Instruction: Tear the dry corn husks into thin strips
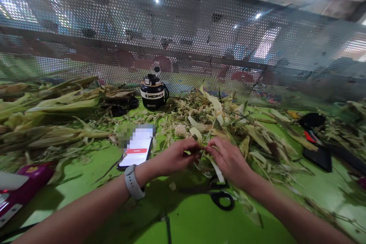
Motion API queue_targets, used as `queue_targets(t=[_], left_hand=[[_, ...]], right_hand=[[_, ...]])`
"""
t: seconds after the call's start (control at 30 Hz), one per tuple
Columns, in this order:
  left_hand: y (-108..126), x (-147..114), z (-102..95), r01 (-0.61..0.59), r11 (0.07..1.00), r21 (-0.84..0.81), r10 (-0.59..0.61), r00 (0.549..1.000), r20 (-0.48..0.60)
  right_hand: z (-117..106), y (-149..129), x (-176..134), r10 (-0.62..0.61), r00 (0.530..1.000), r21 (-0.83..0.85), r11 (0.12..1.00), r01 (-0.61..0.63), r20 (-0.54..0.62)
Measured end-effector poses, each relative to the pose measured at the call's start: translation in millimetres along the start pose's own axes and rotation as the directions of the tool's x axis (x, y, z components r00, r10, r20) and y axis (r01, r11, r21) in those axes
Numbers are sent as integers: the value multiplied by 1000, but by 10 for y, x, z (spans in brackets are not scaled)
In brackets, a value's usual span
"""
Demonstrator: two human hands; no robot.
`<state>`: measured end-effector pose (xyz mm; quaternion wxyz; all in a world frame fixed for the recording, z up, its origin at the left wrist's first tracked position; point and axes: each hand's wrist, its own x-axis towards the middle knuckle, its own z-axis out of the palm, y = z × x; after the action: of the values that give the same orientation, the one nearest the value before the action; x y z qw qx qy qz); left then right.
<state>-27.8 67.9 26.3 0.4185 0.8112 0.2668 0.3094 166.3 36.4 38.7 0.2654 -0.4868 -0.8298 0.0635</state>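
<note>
My left hand (183, 154), with a pale watch strap (134, 183) on its wrist, is closed in a pinch at the middle of the table. Close against it, my right hand (227, 160) pinches too. Between the fingertips runs a strip of corn husk (196, 135); one pale end curls up above the left fingers, and another pale strip (217, 171) hangs below the right hand. The exact grip is partly hidden by the fingers. Black-handled scissors (223, 200) lie on the green table just under my hands.
A pile of husk scraps (223, 116) spreads behind my hands. Whole corn husks (57, 110) lie at left, near a lit phone (140, 146) and a black jug (153, 93). A purple device (28, 183) sits front left, a dark phone (317, 156) at right. A perforated metal screen (183, 26) stands behind.
</note>
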Motion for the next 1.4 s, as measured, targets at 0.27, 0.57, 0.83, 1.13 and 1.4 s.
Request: queue_targets(t=[0.27, 0.57, 0.83, 1.13, 1.4], left_hand=[[2, -29, 86, 117, 929, -352, -163, 981, -102], [-7, 8, 205, 148, 759, -634, -324, 930, -171], [33, -10, 235, 276, 495, -824, -450, 893, 29], [24, -19, 278, 129, 841, -525, -283, 932, -225], [-7, 4, 95, 231, 774, -589, -403, 898, -177]], right_hand=[[102, -22, -27, 244, 970, 375, 901, -218, -21], [220, -72, -30, 377, 926, 661, 689, -295, 20], [254, -106, -90, 408, 912, 718, 627, -303, 28], [275, -130, -102, 439, 898, 678, 654, -336, 21], [254, 32, -17, 420, 906, 655, 673, -344, 44]])
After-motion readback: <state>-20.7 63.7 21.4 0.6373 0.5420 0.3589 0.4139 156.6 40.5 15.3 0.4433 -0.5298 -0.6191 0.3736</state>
